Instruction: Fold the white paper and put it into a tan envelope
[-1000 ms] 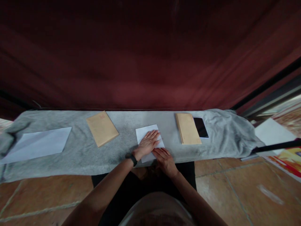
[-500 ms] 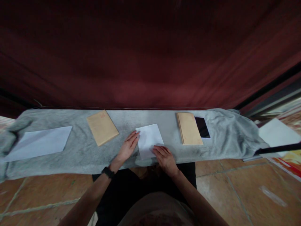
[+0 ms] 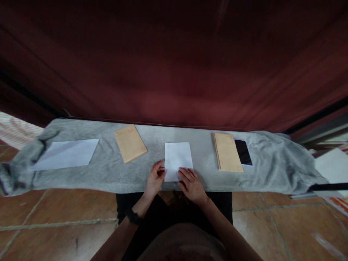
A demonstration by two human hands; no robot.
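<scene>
A folded-looking sheet of white paper point(image 3: 178, 156) lies on the grey cloth in front of me. At its lower left edge is my left hand point(image 3: 155, 178), fingers curled and thumb and forefinger pinched at the paper's side. My right hand point(image 3: 191, 184) rests flat on the lower right part of the sheet, fingers stretched out and pressing nothing else. Left of the paper lies a brown envelope point(image 3: 130, 143). To the right sits a stack of brown envelopes point(image 3: 228, 152).
A grey cloth point(image 3: 108, 181) covers the long narrow table. Larger white paper point(image 3: 67, 154) lies at the left. A dark-screened phone point(image 3: 244, 152) is partly under the envelope stack's right side. Behind the table hangs a dark red curtain point(image 3: 163, 72); tiled floor point(image 3: 272, 224) shows below.
My left hand has slid down the paper's left edge, its fingers now curled rather than extended. The paper has turned straighter. My right hand stays on it. The whole view has shifted slightly.
</scene>
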